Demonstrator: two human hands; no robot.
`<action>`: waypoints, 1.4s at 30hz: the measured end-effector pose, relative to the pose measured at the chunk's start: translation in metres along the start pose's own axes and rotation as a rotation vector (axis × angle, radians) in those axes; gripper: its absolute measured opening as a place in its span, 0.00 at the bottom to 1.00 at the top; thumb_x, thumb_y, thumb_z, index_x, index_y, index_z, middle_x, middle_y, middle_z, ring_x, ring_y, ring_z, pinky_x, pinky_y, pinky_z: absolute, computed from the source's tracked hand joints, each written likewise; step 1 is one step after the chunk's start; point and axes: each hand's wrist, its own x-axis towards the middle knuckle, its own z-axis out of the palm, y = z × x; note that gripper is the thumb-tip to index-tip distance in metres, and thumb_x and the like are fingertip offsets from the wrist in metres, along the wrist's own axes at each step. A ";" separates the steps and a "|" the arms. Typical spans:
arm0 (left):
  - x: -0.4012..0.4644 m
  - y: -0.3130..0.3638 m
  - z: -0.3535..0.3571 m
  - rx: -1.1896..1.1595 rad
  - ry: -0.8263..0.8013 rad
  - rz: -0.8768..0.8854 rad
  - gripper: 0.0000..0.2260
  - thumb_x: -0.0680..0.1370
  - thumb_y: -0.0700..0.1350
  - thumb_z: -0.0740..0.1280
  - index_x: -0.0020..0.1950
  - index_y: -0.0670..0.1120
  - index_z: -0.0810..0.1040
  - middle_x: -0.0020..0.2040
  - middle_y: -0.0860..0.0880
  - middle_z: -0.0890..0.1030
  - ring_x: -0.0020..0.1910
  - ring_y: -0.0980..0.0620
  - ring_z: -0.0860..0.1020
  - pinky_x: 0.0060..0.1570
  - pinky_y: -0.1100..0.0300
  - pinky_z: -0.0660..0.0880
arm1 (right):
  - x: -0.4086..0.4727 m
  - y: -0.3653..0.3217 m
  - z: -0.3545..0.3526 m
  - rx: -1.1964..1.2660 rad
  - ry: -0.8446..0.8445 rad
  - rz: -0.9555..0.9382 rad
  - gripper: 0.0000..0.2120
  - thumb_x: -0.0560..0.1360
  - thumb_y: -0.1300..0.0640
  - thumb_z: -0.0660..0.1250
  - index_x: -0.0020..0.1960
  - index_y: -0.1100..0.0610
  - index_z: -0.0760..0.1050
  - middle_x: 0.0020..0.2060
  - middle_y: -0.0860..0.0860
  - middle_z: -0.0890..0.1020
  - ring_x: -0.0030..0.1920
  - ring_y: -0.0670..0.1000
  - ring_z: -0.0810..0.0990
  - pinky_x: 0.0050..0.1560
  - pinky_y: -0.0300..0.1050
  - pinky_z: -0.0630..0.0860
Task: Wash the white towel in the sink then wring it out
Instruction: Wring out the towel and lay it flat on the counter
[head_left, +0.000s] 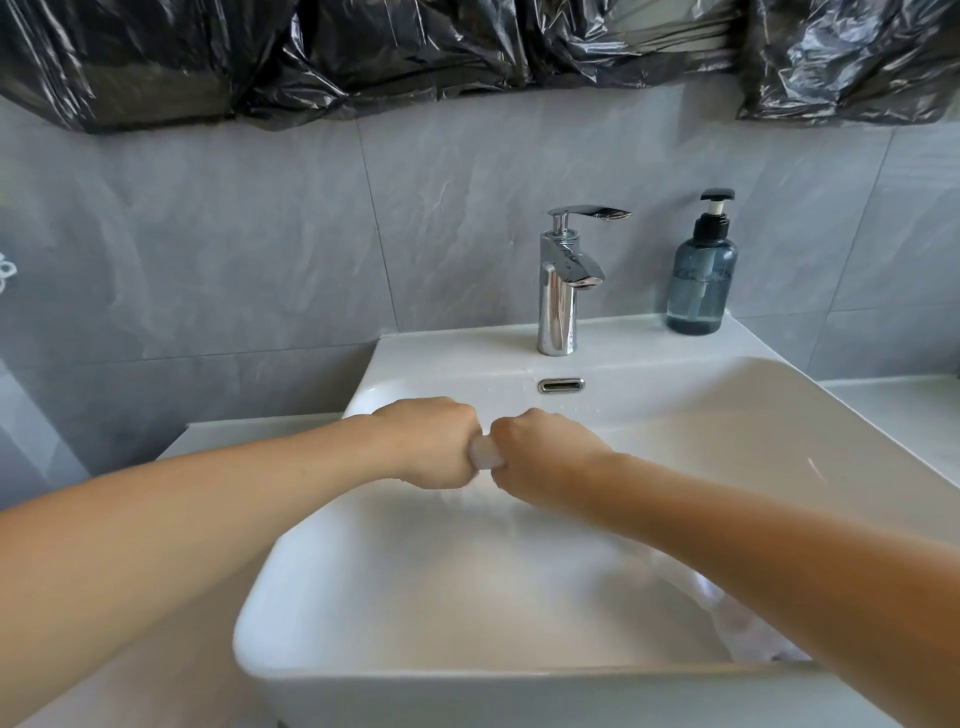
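Note:
Both fists meet over the back of the white sink (311, 597). My left hand (431, 441) and my right hand (540, 454) each grip the white towel (485, 457), of which only a short twisted piece shows between the knuckles. Another pale part of the towel hangs under my right forearm, near the sink's front right corner. Faint drops or a blur of water show below the fists. No water runs from the chrome tap (563, 291).
A blue-grey pump bottle (701, 280) stands on the sink's back right corner. The overflow slot (561, 385) sits below the tap. Grey tiles form the wall, with black plastic sheeting (363, 47) taped above. A white counter (898, 415) flanks the sink.

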 end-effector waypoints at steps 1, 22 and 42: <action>0.000 -0.001 0.002 -0.096 -0.074 -0.019 0.09 0.74 0.47 0.63 0.35 0.45 0.73 0.31 0.49 0.73 0.27 0.48 0.69 0.28 0.61 0.63 | 0.001 0.000 0.000 -0.068 0.017 -0.029 0.03 0.78 0.59 0.58 0.45 0.56 0.67 0.41 0.54 0.75 0.41 0.60 0.74 0.38 0.45 0.66; -0.058 -0.013 -0.036 -0.531 -0.113 -0.056 0.10 0.75 0.52 0.71 0.50 0.49 0.75 0.54 0.52 0.72 0.54 0.48 0.76 0.52 0.49 0.78 | -0.038 0.040 -0.025 0.476 -0.111 0.222 0.11 0.68 0.55 0.73 0.46 0.59 0.76 0.34 0.50 0.82 0.33 0.49 0.77 0.34 0.41 0.71; -0.093 0.041 -0.027 0.039 -0.171 -0.186 0.14 0.75 0.57 0.67 0.39 0.48 0.72 0.39 0.50 0.78 0.36 0.49 0.74 0.37 0.58 0.69 | -0.064 -0.001 -0.010 0.408 -0.182 0.061 0.08 0.70 0.54 0.72 0.43 0.55 0.74 0.27 0.46 0.79 0.26 0.47 0.76 0.32 0.39 0.73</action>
